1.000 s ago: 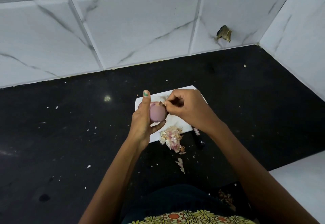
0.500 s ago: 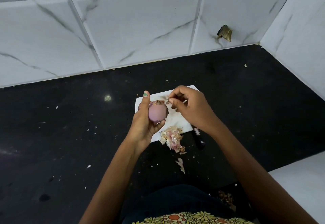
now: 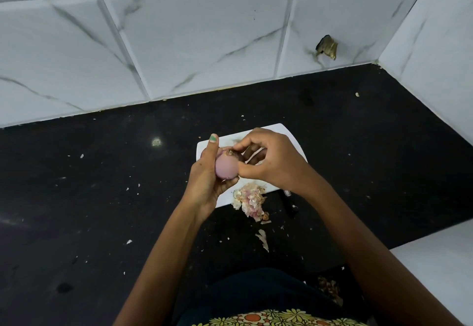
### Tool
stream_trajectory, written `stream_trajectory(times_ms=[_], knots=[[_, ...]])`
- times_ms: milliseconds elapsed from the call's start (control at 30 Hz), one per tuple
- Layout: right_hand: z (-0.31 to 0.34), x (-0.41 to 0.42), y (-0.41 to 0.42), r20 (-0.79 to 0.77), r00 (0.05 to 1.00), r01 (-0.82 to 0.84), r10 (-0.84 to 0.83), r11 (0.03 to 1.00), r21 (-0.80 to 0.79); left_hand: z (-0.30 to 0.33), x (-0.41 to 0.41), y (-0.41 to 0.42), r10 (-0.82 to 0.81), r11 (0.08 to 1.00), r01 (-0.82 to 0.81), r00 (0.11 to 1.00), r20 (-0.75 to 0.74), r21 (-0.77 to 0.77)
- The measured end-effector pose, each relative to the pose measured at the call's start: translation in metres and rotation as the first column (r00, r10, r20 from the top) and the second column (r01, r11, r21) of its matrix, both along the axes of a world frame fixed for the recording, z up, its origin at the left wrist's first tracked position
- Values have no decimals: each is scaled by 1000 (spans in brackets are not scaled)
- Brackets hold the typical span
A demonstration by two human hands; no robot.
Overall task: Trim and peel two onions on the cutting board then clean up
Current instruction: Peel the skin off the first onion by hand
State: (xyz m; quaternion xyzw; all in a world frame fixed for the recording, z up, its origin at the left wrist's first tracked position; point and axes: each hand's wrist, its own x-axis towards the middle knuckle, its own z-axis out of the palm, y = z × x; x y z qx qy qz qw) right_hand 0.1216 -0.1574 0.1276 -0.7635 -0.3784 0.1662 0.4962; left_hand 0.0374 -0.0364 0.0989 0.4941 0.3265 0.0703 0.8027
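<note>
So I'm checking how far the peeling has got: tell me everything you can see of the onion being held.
The onion is small, rounded and pale pinkish-purple, its visible side smooth and mostly bare of dry skin. A brownish papery bit remains at its top end. It is held above the white cutting board, cradled in the left hand, thumb up beside it. The right hand pinches at the brown top with its fingertips. Its far side is hidden.

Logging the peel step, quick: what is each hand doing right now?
Left hand: closed around the onion, held above the cutting board.
Right hand: fingertips pinching at the onion's top, thumb against its side.
</note>
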Motion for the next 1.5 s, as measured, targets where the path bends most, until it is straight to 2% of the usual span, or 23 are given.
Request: stream_trajectory(times_ms=[333, 400, 500, 667, 833, 1133, 1267, 1400, 1500], knots=[[-12, 4, -2, -124, 989, 92, -75, 986, 136, 2, -1, -1, 8, 983, -5, 1000, 15, -183], [-11, 3, -3, -187, 980, 108, -75, 979, 174, 2, 0, 0, 27, 978, -24, 1000, 12, -205], [-8, 5, -7, -227, 971, 103, -76, 988, 112, 1, 2, 0, 40, 980, -40, 999, -2, -197], [-12, 1, -5, -54, 999, -3, 1, 999, -34, 0, 3, -1, 39, 987, -39, 999, -1, -158], [-8, 2, -3, -92, 996, 2, 0, 1000, 31, -1, 1, 1, 27, 990, -28, 1000, -9, -139], [-9, 8, -2, -126, 992, 44, -29, 992, 115, -1, -1, 0, 49, 978, -55, 998, -33, -202], [-10, 4, -2, -45, 999, -24, 28, 997, 80, -1, 0, 3, 67, 963, -71, 997, -26, -259], [-14, 2, 2, 27, 1000, 0, -4, 990, 143, 1, 1, 4, 53, 962, -60, 998, -33, -266], [-16, 1, 4, 46, 998, 39, -43, 995, 96, 0, 0, 5, 17, 957, -28, 999, -40, -288]])
